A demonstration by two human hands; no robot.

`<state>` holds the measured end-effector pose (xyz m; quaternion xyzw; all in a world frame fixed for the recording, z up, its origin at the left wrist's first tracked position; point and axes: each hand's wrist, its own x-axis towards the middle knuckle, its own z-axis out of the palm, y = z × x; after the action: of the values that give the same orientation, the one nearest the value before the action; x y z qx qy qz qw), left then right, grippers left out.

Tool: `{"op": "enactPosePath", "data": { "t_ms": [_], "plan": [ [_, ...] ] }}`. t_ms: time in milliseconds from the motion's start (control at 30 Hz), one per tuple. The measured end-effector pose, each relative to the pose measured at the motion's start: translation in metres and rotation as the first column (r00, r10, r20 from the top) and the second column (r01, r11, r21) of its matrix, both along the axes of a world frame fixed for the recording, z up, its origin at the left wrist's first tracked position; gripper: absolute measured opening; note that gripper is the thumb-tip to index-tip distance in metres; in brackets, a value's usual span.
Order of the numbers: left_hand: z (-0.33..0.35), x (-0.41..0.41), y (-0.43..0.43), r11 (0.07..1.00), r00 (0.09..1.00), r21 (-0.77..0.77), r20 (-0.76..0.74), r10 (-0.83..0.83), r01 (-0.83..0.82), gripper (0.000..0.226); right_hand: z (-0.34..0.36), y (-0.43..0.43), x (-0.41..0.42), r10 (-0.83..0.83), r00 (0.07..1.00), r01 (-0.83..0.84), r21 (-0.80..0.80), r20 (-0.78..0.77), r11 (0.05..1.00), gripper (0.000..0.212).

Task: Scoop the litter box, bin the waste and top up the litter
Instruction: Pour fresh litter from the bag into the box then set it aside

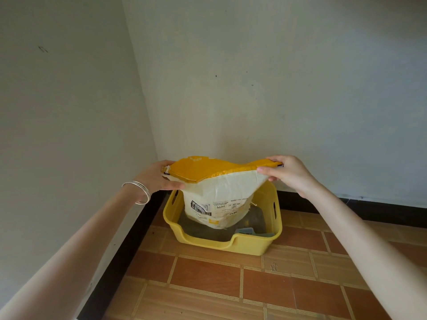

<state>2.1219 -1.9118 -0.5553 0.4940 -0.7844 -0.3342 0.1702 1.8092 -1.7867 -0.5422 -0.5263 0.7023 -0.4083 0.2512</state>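
A yellow litter box (249,245) stands on the floor in the corner of the room. Over it hangs a cream and orange litter bag (221,192), turned upside down with its printed lower part down inside the box. My left hand (159,177) grips the bag's orange end at the left corner. At the right corner of that end, my right hand (285,173) pinches it. Grey litter (205,232) lies in the box under the bag. Part of a grey-blue scoop (248,231) shows at the box's front right.
White walls (300,88) meet behind the box, with a black skirting (381,205) along their foot. The floor (219,280) is brown tile in front of the box. A silver bangle (139,191) sits on my left wrist.
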Motion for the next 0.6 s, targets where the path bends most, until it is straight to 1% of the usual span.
{"op": "enactPosePath", "data": {
  "t_ms": [100,167,200,267,300,333,367,400,467,533,600],
  "plan": [
    [-0.002,-0.001,-0.004,1.000,1.000,0.006,0.026,0.015,-0.016,0.069,-0.001,0.000,0.000,0.005,1.000,-0.004,0.019,-0.027,1.000,0.065],
    [0.000,-0.001,-0.005,1.000,0.998,0.003,0.057,0.017,-0.017,0.067,-0.001,-0.001,0.000,-0.005,1.000,0.005,0.003,-0.015,1.000,0.065],
    [0.003,-0.001,-0.004,1.000,0.998,0.003,0.058,0.018,-0.018,0.070,-0.001,-0.001,-0.001,-0.014,1.000,0.014,-0.007,-0.003,1.000,0.065],
    [0.011,-0.001,-0.002,1.000,0.999,0.008,0.038,0.001,-0.001,0.085,0.001,0.000,0.000,-0.028,0.999,0.029,-0.027,0.036,0.999,0.062],
    [0.014,-0.001,-0.003,1.000,1.000,0.003,0.016,-0.006,0.006,0.089,0.003,-0.001,0.000,-0.031,0.997,0.034,-0.046,0.065,0.998,0.060],
    [0.016,-0.001,-0.004,1.000,1.000,0.006,-0.028,-0.012,0.012,0.086,0.005,-0.002,0.000,-0.032,0.996,0.038,-0.064,0.087,0.997,0.059],
    [0.018,-0.002,-0.005,0.999,0.996,0.042,-0.094,-0.007,0.011,0.077,0.007,-0.003,-0.001,-0.036,0.995,0.043,-0.075,0.096,0.996,0.059],
    [0.021,-0.003,-0.006,0.994,0.984,0.107,-0.179,0.008,0.011,0.068,0.009,-0.003,-0.003,-0.042,0.995,0.049,-0.079,0.094,0.996,0.060],
    [0.026,-0.007,-0.005,0.980,0.952,0.198,-0.300,0.058,0.002,0.062,0.011,-0.005,-0.004,-0.047,0.995,0.054,-0.085,0.087,0.995,0.062],
    [0.029,-0.010,-0.006,0.977,0.942,0.210,-0.322,0.095,-0.026,0.058,0.011,-0.006,-0.003,-0.041,0.996,0.046,-0.071,0.073,0.996,0.063],
    [0.026,-0.012,-0.004,0.973,0.955,0.229,-0.281,0.096,-0.031,0.049,0.009,-0.005,0.000,-0.030,0.999,0.032,-0.050,0.045,0.998,0.062]
  ]
}}
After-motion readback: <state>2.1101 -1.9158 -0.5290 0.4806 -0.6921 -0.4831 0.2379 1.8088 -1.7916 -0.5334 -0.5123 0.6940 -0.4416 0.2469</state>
